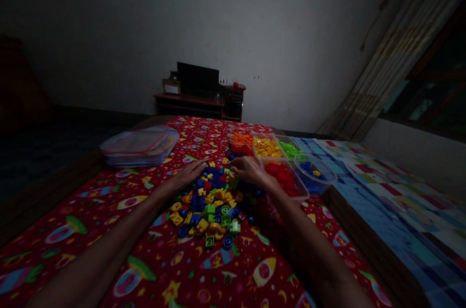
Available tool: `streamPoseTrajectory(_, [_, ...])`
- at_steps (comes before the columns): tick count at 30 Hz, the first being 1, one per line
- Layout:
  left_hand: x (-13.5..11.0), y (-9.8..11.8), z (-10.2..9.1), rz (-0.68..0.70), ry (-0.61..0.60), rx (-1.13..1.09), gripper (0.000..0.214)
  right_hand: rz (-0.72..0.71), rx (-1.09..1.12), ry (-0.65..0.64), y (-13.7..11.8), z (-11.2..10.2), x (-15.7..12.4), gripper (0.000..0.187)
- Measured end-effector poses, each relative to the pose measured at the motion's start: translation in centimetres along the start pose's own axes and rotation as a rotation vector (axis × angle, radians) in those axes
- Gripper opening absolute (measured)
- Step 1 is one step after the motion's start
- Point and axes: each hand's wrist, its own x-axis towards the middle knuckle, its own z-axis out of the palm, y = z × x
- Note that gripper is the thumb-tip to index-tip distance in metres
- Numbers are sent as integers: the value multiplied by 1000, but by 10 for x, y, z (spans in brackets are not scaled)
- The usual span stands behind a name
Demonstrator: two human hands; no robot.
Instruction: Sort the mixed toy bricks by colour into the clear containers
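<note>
A loose pile of toy building bricks (214, 201) in blue, yellow, green and red lies on the red patterned cloth (145, 245). My left hand (189, 174) rests at the pile's far left edge, fingers stretched out and nothing visible in them. Over the far right edge of the pile is my right hand (251, 171), its fingers bent down and drawn together; whatever they pinch, if anything, is too dark and small to make out. Just right of that hand stands a clear box of red bricks (284, 179).
Behind the red bricks are boxes of orange bricks (242, 139), yellow bricks (267, 149) and green bricks (290, 151). A round clear tub (329, 175) holds blue bricks with some yellow. Stacked clear lids (140, 145) lie at left. A patterned bed (393, 191) adjoins on the right.
</note>
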Motion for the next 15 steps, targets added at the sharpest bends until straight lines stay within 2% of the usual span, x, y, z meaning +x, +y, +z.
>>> streamPoseTrajectory(4, [0,7,-4,56,-73,-83,86,-22,-45,-116,-1,18,0,21])
streamPoseTrajectory(8, [-4,17,-11,81,-137,-20,82,-24,-44,-174,-1,17,-6,20])
streamPoseTrajectory(11, [-5,22,-19,96,-186,38,76,-9,-63,-114,0,14,-11,25])
streamPoseTrajectory(15, [-3,29,-30,114,-181,133,61,-2,-58,55,-1,18,-12,35])
